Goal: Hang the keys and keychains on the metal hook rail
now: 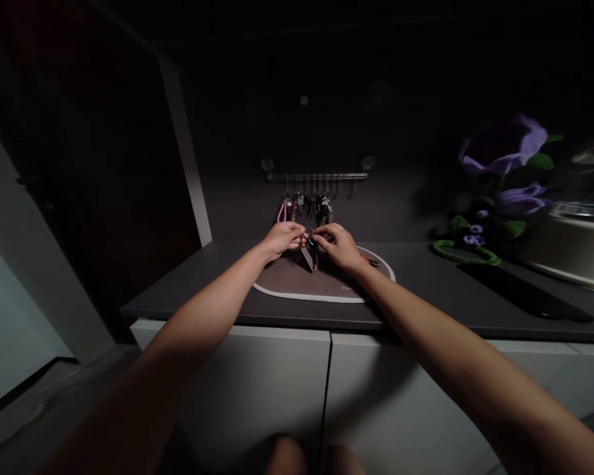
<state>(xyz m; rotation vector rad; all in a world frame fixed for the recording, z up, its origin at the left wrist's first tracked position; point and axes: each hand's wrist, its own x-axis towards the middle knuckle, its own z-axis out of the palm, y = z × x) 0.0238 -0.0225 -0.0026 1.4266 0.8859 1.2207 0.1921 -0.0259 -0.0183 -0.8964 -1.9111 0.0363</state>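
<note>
Both my hands reach out over a dark countertop (416, 290) and meet above an oval grey mat with a white rim (282, 291). My left hand (283, 237) and my right hand (340, 245) each pinch the ring of a bunch of keys (309, 254) that hangs between them, a dark fob and a brownish tag dangling down toward the mat. Fingers of both hands are closed on it.
A rail with hooks (317, 176) on the wall behind carries several more keys and fobs (304, 206). Purple artificial flowers (505, 152) with green leaves stand at the right, beside a metal vessel (574, 244). White cabinet doors (257, 389) lie below the counter.
</note>
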